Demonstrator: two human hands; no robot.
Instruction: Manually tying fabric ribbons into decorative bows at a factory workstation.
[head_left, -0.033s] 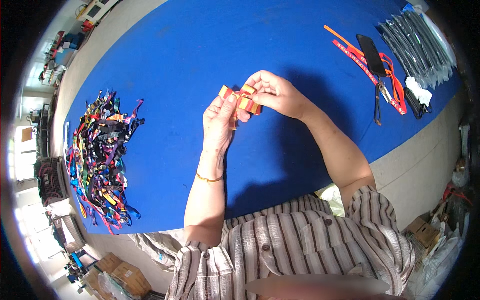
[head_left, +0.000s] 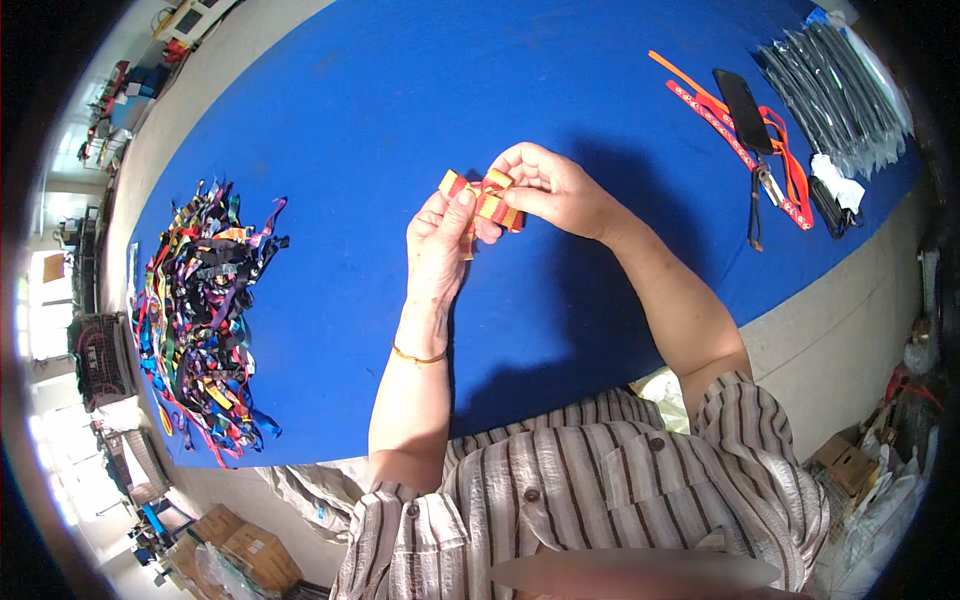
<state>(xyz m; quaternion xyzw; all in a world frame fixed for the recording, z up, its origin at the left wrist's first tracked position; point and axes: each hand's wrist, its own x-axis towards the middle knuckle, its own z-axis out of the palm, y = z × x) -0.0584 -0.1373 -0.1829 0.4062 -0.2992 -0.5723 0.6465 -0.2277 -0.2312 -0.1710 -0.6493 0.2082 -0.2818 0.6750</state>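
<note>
A blue-covered bench [head_left: 330, 120] fills the view. At its left edge lies a heap of mixed-colour ribbon straps [head_left: 205, 320]. Near the centre, raised above the blue cover, the left hand [head_left: 440, 240] pinches one end of an orange-and-red folded ribbon piece [head_left: 485, 200] between thumb and fingers. The right hand [head_left: 550, 190] pinches the other end, fingers pressed together on the fold. No change can be established. At the right lie orange lanyards [head_left: 745, 135] and a stack of clear sleeves [head_left: 850, 85].
</note>
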